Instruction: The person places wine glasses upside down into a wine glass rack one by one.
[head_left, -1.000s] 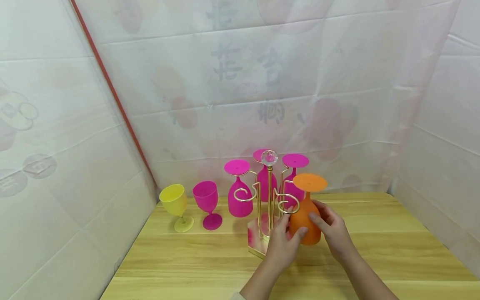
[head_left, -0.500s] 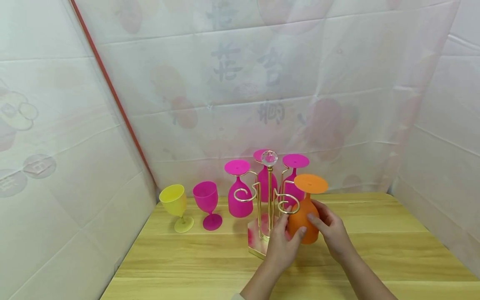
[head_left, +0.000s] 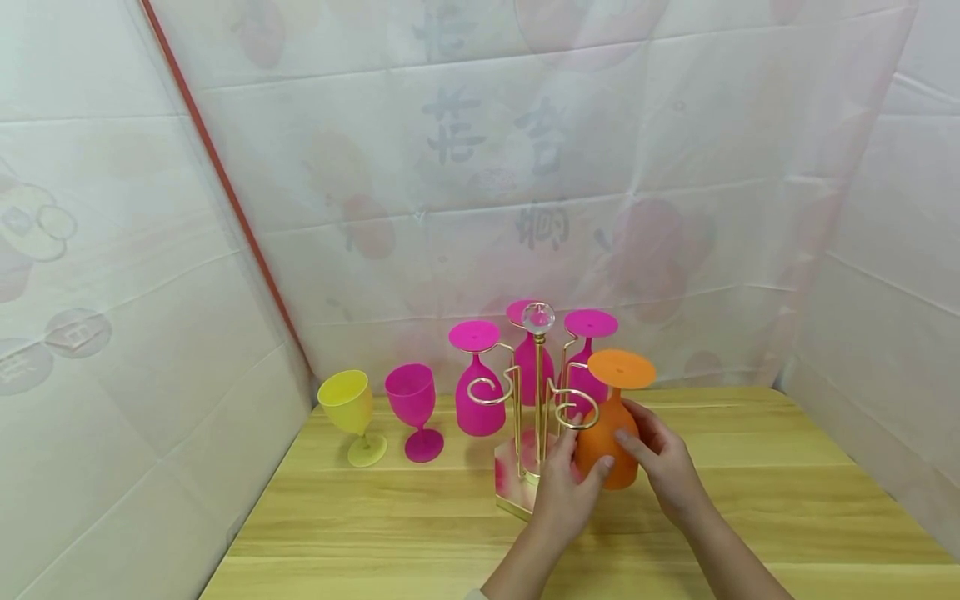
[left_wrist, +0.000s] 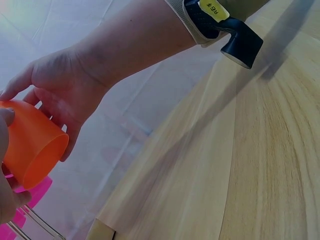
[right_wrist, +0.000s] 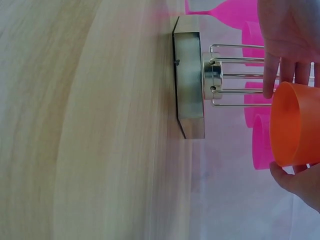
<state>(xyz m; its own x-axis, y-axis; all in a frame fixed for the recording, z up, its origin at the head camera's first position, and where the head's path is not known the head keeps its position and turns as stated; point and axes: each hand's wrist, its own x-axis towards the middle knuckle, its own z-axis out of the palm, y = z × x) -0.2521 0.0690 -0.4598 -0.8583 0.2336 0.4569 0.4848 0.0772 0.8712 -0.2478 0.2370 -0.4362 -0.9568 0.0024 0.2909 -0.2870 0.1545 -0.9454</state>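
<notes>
An orange plastic goblet (head_left: 609, 442) hangs upside down between both hands, its round foot on top, at the front right curled hook (head_left: 577, 408) of a gold wire rack (head_left: 540, 392). My left hand (head_left: 564, 492) holds its bowl from the left, thumb in front, fingers partly hidden between bowl and rack. From the right, my right hand (head_left: 667, 462) grips the bowl with its thumb on the front. The bowl's open mouth faces down, above the table, as both wrist views show; there the orange bowl (left_wrist: 37, 142) sits between the two hands.
Three magenta goblets (head_left: 480, 404) hang inverted on the rack, which has a crystal knob (head_left: 538, 318) and a hexagonal base (head_left: 512, 492). Left of it, a magenta goblet (head_left: 412, 396) and a yellow goblet (head_left: 351, 402) stand upright on the wooden table (head_left: 360, 533). Fabric walls enclose the table.
The orange goblet's bowl has shifted very slightly left toward the rack, and its foot a touch right. Both hands keep their hold almost in place.
</notes>
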